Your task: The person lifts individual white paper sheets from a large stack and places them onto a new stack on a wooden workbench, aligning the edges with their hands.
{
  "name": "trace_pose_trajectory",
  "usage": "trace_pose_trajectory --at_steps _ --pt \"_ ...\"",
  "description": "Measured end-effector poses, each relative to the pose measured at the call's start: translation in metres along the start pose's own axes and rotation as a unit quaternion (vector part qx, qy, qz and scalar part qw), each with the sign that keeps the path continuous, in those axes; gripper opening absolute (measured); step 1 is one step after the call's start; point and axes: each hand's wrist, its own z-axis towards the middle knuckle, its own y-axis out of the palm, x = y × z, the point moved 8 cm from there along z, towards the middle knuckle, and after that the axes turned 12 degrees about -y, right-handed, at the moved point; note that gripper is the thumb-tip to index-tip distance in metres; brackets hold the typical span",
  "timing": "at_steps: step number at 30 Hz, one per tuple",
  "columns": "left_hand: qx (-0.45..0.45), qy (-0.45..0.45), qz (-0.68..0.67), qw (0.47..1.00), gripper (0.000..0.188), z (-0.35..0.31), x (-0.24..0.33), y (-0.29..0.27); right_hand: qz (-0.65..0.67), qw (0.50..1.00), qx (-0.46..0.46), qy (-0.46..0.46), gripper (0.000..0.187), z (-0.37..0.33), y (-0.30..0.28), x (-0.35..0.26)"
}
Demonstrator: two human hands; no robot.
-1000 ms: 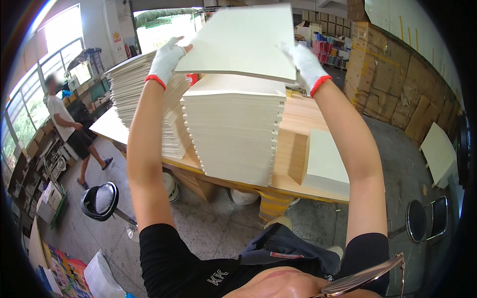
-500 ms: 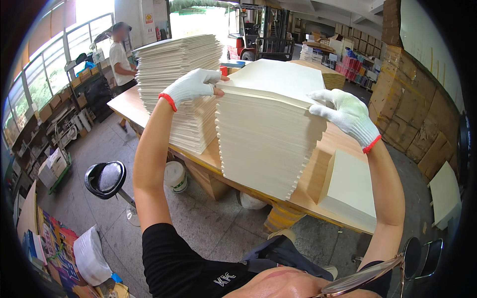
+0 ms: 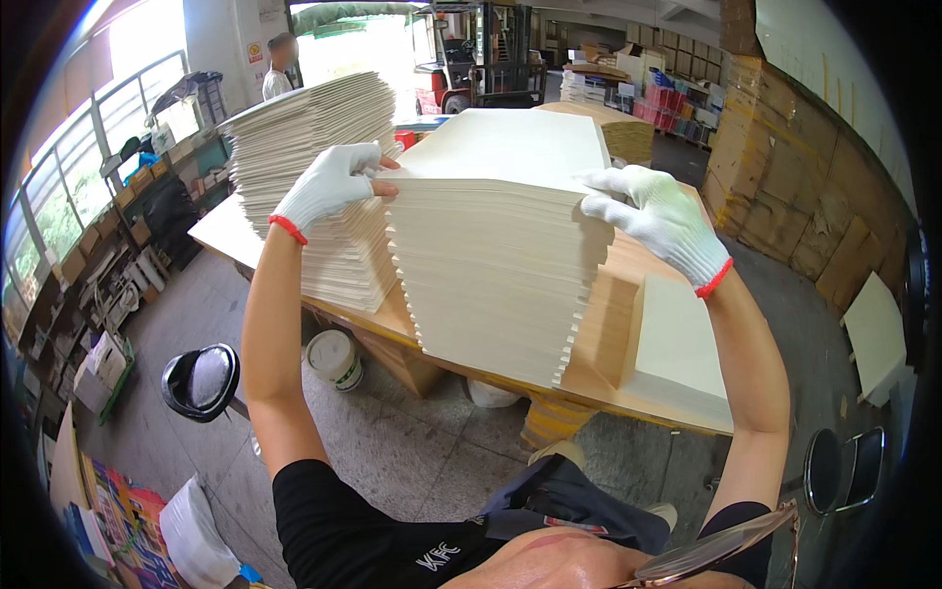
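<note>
Probably stiff, light singly: tall stack of cream rectangular boards (image 3: pixel 498 275), white-knit-gloved left hand (image 3: pixel 332 187) and right hand (image 3: pixel 661 218) half-curled at opposite top edges, best hold, grip unclear.

Rear of stack (image 3: pixel 496 270) hidden, co-worker's head (image 3: pixel 283 48) blurred

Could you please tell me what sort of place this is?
Probably a workshop or warehouse: tall stacks of pale panels stand on a wooden worktable, a forklift is parked behind, and large brown cardboard is piled at the right.
</note>
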Motion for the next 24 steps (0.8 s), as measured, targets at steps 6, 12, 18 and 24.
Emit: trace_pose_trajectory --at_steps 6,12,18,24 --pt "0.032 -0.016 0.078 0.996 0.041 0.0 0.003 0.0 -0.013 1.0 0.005 -0.02 0.028 -0.003 0.001 -0.006" --pt "0.037 -0.036 0.095 0.994 0.04 0.005 -0.008 -0.002 -0.013 0.999 0.022 -0.028 0.025 -0.003 0.002 -0.011" --pt "0.033 -0.032 0.092 0.995 0.034 0.007 -0.009 -0.001 -0.041 0.999 0.021 -0.025 0.026 -0.003 0.002 -0.007" --pt "0.031 -0.03 0.095 0.994 0.031 0.006 -0.005 -0.001 -0.055 0.997 0.044 -0.043 0.029 -0.003 0.004 -0.002"
